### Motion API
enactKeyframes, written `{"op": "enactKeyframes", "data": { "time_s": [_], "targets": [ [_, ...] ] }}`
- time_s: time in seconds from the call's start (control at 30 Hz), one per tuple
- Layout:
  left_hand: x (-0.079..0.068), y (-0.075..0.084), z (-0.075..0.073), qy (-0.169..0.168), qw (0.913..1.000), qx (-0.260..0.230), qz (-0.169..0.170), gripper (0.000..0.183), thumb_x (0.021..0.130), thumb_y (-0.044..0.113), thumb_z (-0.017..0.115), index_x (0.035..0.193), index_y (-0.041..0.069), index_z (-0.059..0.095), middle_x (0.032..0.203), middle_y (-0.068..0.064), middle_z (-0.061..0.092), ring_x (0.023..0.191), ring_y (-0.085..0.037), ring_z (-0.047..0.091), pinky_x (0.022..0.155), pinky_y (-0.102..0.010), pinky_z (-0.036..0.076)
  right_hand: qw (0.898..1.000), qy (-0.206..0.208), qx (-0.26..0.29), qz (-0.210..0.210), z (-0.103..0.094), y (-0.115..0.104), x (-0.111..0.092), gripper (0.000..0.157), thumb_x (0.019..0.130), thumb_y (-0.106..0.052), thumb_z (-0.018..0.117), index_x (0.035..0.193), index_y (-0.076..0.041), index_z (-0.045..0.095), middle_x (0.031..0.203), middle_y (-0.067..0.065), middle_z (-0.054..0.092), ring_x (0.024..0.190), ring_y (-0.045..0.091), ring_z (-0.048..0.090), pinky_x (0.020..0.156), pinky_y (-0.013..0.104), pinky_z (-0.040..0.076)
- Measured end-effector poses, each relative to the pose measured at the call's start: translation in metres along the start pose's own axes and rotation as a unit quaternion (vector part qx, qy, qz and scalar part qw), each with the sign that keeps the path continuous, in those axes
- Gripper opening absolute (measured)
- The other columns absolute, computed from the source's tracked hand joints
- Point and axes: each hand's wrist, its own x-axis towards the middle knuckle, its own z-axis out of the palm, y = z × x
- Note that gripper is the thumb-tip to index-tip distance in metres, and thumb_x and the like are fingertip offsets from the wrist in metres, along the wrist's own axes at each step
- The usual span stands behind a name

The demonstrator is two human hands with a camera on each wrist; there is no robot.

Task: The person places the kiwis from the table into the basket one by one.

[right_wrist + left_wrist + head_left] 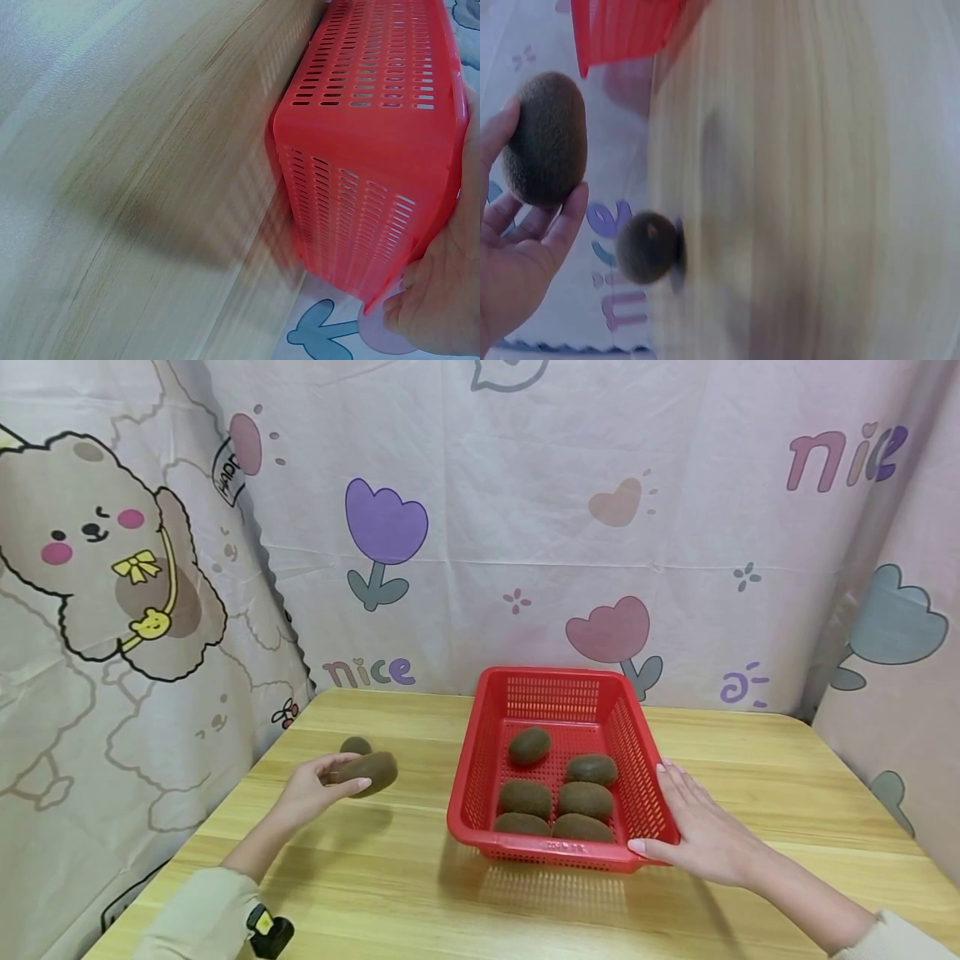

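My left hand (318, 787) holds a brown, fuzzy kiwi (371, 773) above the left side of the table, thumb on one side and fingers on the other. Behind it on the tabletop lies another kiwi (356, 746), which the left wrist view shows apart from the held one. At the near right corner of a red plastic basket (467, 777), my right hand (712, 835) grips the rim. Its thumb lies on the front rim and its fingers along the right side. Several kiwis (585, 800) sit in the basket, most in two columns toward the front, with one farther back.
The basket stands on a wooden table (405, 893). A patterned cloth (480, 510) hangs behind the table and along both sides. By the left sleeve is a black and yellow wrist device (268, 930).
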Motion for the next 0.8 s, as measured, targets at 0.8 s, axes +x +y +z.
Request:
{"op": "enactKeyframes", "data": {
  "time_s": [0.8],
  "targets": [
    [-0.006,0.087,0.041,-0.002,0.9953,-0.068,0.069,0.048,0.079,0.023,0.074,0.120,0.003,0.059,0.117,-0.017,0.063,0.105,-0.030,0.062,0.081,-0.034,0.055,1.000,0.001,0.003,-0.002,0.000,0.000,0.000,0.104,0.077,-0.056,0.064,0.143,0.010,0.019,0.149,0.031,0.020,0.135,0.047,0.022,0.105,0.061,0.026]
  ]
}}
